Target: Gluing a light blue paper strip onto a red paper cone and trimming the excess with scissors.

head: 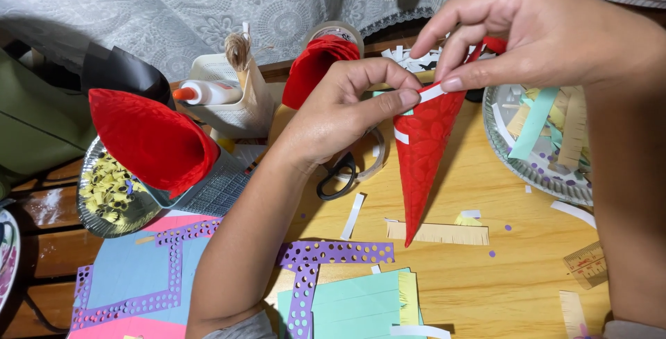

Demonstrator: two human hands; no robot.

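Observation:
A red patterned paper cone (423, 152) hangs point-down over the wooden table (485, 276), held near its wide top by both hands. My left hand (340, 114) pinches the cone's edge together with a narrow white paper strip (431, 93). My right hand (534, 30) comes from above and pinches the other end of that strip against the cone. A second white strip (401, 136) sticks on the cone's side. Below the tip lies a fringed tan paper strip (444, 233).
Another red cone (149, 138) rests at left by a foil plate of yellow paper bits (111, 197). A glue bottle (208, 92) sits in a white basket (239, 107). Scissors (338, 176), punched purple strips (326, 256), coloured sheets (361, 301), a plate of scraps (541, 145).

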